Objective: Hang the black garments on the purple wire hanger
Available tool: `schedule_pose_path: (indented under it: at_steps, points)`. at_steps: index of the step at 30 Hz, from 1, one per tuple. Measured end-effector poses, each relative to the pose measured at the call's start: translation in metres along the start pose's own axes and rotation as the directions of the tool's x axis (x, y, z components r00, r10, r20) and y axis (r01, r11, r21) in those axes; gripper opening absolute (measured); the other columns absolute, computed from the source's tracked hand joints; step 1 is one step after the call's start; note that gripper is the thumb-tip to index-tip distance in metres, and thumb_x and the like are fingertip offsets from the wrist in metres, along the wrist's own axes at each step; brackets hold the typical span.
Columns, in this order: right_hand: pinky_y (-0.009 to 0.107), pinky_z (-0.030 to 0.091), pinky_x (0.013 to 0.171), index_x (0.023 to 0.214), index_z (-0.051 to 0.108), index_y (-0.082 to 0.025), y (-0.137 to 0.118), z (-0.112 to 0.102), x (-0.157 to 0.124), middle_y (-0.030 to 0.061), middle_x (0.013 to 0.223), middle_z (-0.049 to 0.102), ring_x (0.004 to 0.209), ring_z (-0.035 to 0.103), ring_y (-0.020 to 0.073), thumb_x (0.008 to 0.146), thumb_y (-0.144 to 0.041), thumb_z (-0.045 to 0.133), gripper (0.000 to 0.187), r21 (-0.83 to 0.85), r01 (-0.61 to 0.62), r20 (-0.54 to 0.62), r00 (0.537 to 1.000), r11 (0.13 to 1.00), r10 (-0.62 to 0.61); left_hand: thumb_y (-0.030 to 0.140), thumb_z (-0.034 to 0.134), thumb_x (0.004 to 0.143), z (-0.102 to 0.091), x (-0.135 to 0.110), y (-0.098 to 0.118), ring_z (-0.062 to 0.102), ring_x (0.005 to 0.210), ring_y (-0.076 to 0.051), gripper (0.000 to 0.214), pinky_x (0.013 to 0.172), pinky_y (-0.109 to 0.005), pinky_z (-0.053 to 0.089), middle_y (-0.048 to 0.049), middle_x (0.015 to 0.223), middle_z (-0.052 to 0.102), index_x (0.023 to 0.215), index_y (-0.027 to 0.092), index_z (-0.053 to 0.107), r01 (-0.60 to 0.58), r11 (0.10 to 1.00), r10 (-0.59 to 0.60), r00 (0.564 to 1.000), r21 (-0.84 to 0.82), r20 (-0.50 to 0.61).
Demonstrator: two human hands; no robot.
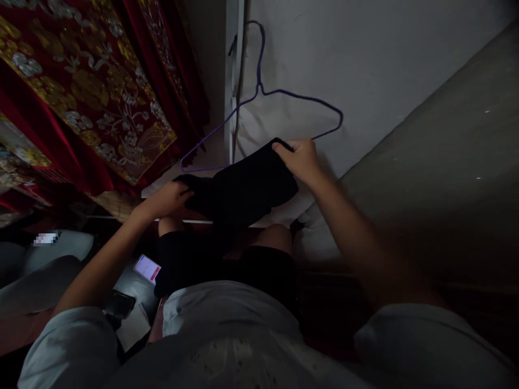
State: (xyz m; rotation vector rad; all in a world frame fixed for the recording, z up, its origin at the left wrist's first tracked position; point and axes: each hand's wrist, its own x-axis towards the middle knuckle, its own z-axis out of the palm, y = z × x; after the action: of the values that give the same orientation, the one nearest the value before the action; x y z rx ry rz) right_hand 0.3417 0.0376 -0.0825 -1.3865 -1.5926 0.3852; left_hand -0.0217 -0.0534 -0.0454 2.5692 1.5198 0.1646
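Note:
A black folded garment [255, 186] stretches between my two hands above my knees; its exact kind is hard to make out in the dim light. My left hand [172, 197] is closed on its left end. At the upper right corner, my right hand [299, 156] pinches the cloth with the thumb on top. Just beyond the garment is a purple wire hanger [259, 86], its hook pointing away from me. The garment covers part of the hanger's lower bar, and my right hand is close to that bar.
Red cloth with gold and silver embroidery [109, 81] hangs at the left. A pale surface [365, 54] lies behind the hanger. Down at the left are a lit phone [148, 268], a dark phone-like object [120, 304] and a white paper-like piece [133, 328].

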Motion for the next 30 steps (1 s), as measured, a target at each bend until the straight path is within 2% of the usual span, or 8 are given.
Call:
schedule_pose_path:
  at_steps: [4,6,9,12,16,20,25,30]
  points:
    - [0.029,0.016,0.051,0.05,0.025,-0.023,-0.004,-0.019,-0.004,-0.003,0.052,0.021,0.051,0.022,0.0095,0.083,-0.028,0.061,0.05,-0.048,0.044,-0.088,0.995,0.998,-0.048,0.047,0.051,0.097,-0.031,0.009,0.006,0.053,0.063,-0.017,0.045,0.066,-0.029,0.042,-0.0063,0.068,0.061,0.065,0.016,0.062,-0.026,0.998,0.022,0.998,-0.058,-0.062]
    - [0.029,0.016,0.05,0.05,0.025,-0.023,-0.005,-0.022,-0.006,-0.0027,0.052,0.021,0.052,0.023,0.0099,0.083,-0.031,0.06,0.049,-0.054,0.065,-0.093,0.993,0.996,-0.07,0.05,0.053,0.095,-0.043,0.016,0.003,0.049,0.058,-0.015,0.046,0.06,-0.027,0.04,-0.0031,0.063,0.059,0.064,0.017,0.062,0.009,0.982,0.006,0.997,-0.189,0.076]
    - [0.03,0.016,0.05,0.05,0.025,-0.023,-0.006,-0.023,-0.011,-0.0022,0.052,0.021,0.052,0.024,0.0103,0.083,-0.035,0.059,0.048,-0.058,0.072,-0.086,0.993,0.996,-0.077,0.051,0.058,0.091,-0.052,0.027,-0.008,0.055,0.06,-0.016,0.043,0.061,-0.026,0.043,-0.0027,0.065,0.064,0.067,0.017,0.068,0.113,0.918,0.027,0.939,-0.381,0.344]
    - [0.03,0.017,0.051,0.051,0.024,-0.023,-0.006,-0.021,-0.014,-0.0021,0.052,0.021,0.053,0.024,0.0102,0.083,-0.035,0.059,0.048,-0.058,0.053,-0.082,0.995,0.997,-0.058,0.043,0.062,0.087,-0.048,0.035,-0.016,0.062,0.07,-0.019,0.033,0.067,-0.028,0.049,-0.0039,0.072,0.069,0.07,0.016,0.071,0.174,0.9,-0.008,0.923,-0.399,0.385]
    - [0.03,0.018,0.051,0.051,0.024,-0.023,-0.004,-0.021,-0.013,-0.0027,0.052,0.02,0.052,0.023,0.0098,0.083,-0.029,0.059,0.048,-0.065,0.05,-0.099,0.993,0.997,-0.056,0.031,0.044,0.092,-0.048,0.031,-0.013,0.066,0.089,-0.023,0.031,0.087,-0.038,0.053,-0.0085,0.095,0.072,0.076,0.015,0.065,-0.045,0.965,0.047,0.999,-0.259,0.001]
    - [0.029,0.02,0.051,0.051,0.025,-0.023,-0.003,-0.021,-0.013,-0.003,0.052,0.021,0.053,0.023,0.0101,0.085,-0.03,0.061,0.05,-0.034,0.054,-0.11,0.992,0.998,-0.058,0.028,0.044,0.095,-0.059,0.021,0.003,0.051,0.131,-0.031,0.026,0.117,-0.051,0.036,-0.0078,0.138,0.062,0.086,0.017,0.065,-0.211,0.976,0.17,0.9,-0.059,-0.401]
    - [0.027,0.028,0.053,0.055,0.032,-0.022,-0.011,0.001,-0.032,-0.0031,0.056,0.028,0.053,0.03,0.0105,0.091,-0.044,0.059,0.05,0.11,0.064,0.023,0.998,0.992,-0.067,0.025,0.038,0.103,-0.065,0.034,0.033,0.063,0.098,-0.023,0.029,0.096,-0.042,0.048,-0.0022,0.098,0.069,0.106,0.025,0.066,-0.169,0.972,0.064,0.858,-0.162,-0.51]
    - [0.031,0.047,0.07,0.08,0.059,-0.022,-0.017,0.008,-0.057,0.0028,0.073,0.059,0.074,0.058,0.0189,0.091,-0.053,0.056,0.033,0.152,0.213,0.047,0.974,0.965,-0.222,0.028,0.043,0.105,-0.057,0.062,0.046,0.059,0.117,-0.026,0.028,0.104,-0.04,0.043,-0.008,0.125,0.065,0.126,0.02,0.059,-0.231,0.966,0.113,0.784,-0.118,-0.61]
